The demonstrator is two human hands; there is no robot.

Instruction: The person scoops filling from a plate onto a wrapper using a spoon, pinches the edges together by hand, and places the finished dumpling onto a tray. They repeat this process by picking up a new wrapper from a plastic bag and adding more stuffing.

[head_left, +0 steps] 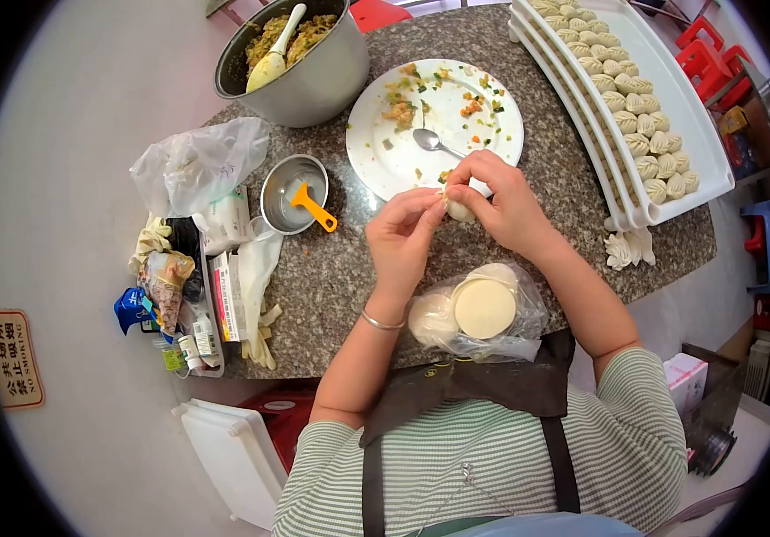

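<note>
Both hands work a half-folded dumpling (pixel 459 211) just above the granite counter (pixel 358 268), at the near edge of the white plate (pixel 512 121). L hand (pixel 407 234), w/ bangle on wrist, pinches the dumpling's left side btwn thumb & fingertips. R hand (pixel 500 199) grips its right side, fingers curled over the top. Metal spoon (pixel 430 140) lies on the plate. Bag of round wrappers (pixel 483 307) sits near, below the hands. Filling pot (pixel 322 85) at the far left; tray (pixel 707 134) w/ finished dumplings to the right.

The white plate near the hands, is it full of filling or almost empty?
Almost empty: the plate shows mostly bare white, with only scattered filling scraps and a spoon lying on it.
</note>
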